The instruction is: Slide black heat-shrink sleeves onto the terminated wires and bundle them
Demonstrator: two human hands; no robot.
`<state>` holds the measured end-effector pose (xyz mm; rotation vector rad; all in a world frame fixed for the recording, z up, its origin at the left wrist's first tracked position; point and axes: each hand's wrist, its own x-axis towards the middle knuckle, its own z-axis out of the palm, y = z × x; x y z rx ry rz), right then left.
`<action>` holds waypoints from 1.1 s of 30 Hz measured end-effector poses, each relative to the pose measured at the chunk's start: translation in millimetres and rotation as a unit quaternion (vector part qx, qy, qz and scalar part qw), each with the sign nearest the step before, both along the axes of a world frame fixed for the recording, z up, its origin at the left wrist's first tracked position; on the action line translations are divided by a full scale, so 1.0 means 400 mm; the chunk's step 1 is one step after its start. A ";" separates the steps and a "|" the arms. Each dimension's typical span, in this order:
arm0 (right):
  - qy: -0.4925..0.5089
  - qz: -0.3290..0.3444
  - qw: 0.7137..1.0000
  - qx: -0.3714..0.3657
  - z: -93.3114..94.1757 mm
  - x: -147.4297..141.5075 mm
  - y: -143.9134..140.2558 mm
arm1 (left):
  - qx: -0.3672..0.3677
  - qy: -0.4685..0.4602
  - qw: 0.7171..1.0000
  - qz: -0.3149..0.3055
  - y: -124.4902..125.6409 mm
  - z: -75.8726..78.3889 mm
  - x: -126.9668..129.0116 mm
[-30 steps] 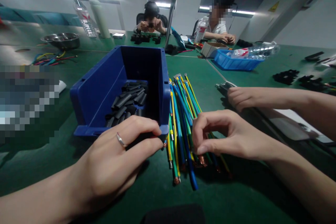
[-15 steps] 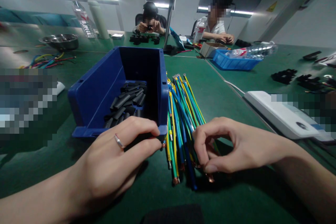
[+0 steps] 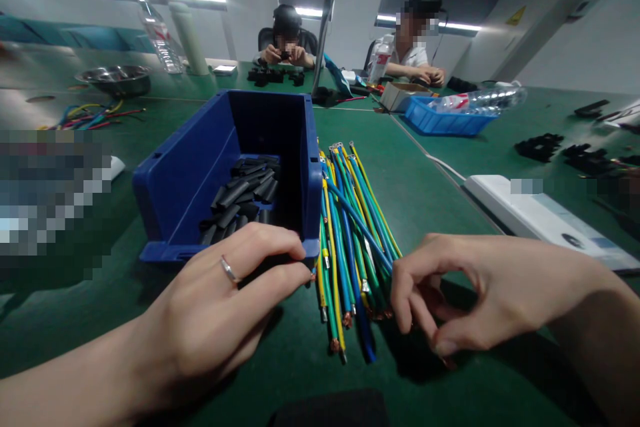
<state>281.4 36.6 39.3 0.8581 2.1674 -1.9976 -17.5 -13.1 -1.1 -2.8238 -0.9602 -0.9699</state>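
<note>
Left hand pinches black sleeves; right hand fingers closing on wires: light, springy, grip near ends

Your right hand slid right.
Your right hand now sits beside the wires, fingertips at their edge.

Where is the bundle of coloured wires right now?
In the head view, the bundle of coloured wires lies on the green table, just right of the blue bin, between the left hand and right hand.
</note>
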 end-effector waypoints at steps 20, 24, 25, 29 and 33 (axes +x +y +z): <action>0.351 -0.330 0.876 -0.001 0.020 0.089 0.015 | -0.041 -0.041 0.998 0.031 -0.002 0.013 -0.007; 0.311 -0.362 0.879 0.014 0.018 0.125 0.025 | -0.040 -0.041 0.998 0.013 0.002 0.012 -0.005; 0.290 -0.341 0.894 0.006 0.016 0.141 0.029 | -0.041 -0.041 0.998 0.011 0.003 0.012 -0.004; 0.155 -0.166 0.971 -0.068 0.006 0.193 0.052 | -0.041 -0.041 0.998 0.013 0.002 0.009 -0.003; 0.053 -0.073 0.994 -0.066 0.001 0.183 0.067 | -0.048 -0.031 0.998 0.009 0.000 0.004 -0.009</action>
